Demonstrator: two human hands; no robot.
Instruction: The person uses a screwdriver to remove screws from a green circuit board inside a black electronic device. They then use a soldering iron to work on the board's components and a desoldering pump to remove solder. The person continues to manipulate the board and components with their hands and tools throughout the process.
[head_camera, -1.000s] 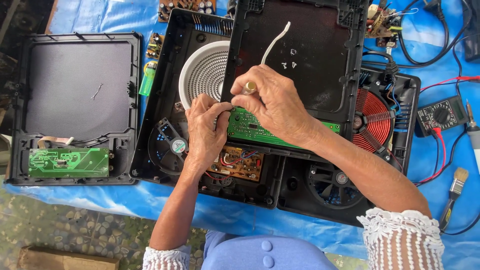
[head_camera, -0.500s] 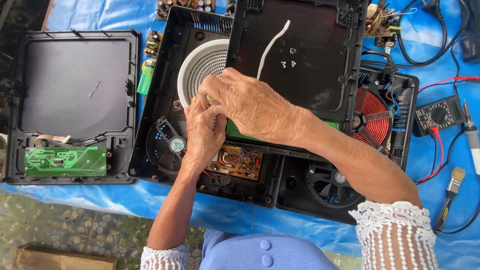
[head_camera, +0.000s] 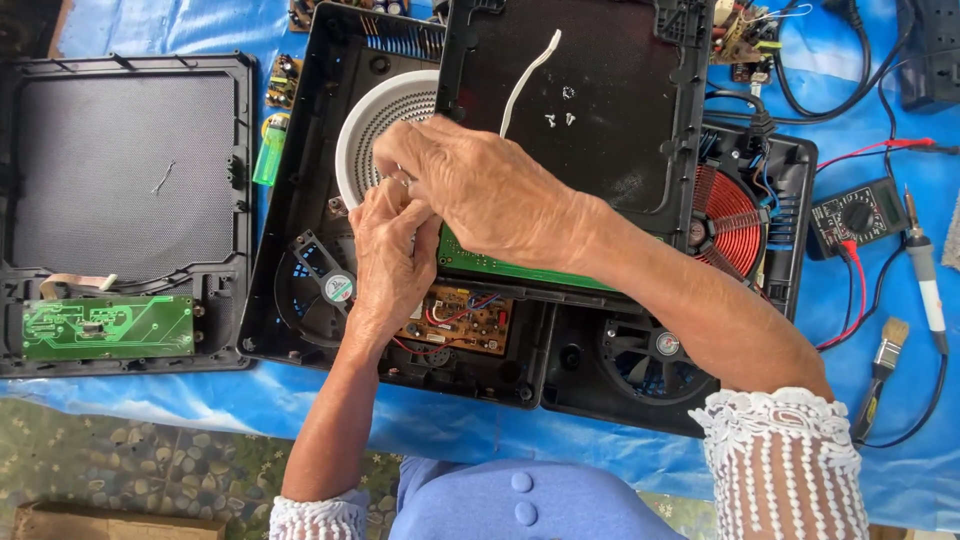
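Both hands meet over the open cooker.
My right hand (head_camera: 490, 195) covers my left hand (head_camera: 392, 255), fingers pinched on something hidden, above the green circuit board (head_camera: 520, 268).

A blue tarpaulin (head_camera: 120, 20) is seen beneath black cooker housings (head_camera: 130, 180), green circuit boards (head_camera: 105, 327) and a copper-red coil (head_camera: 730, 222). White lace cuffs (head_camera: 785, 455), a white ribbed ring (head_camera: 385, 125) and a light-green lighter (head_camera: 269, 155) are noted.

multimeter (head_camera: 857, 215), paintbrush (head_camera: 882, 362), green lighter (head_camera: 270, 154)
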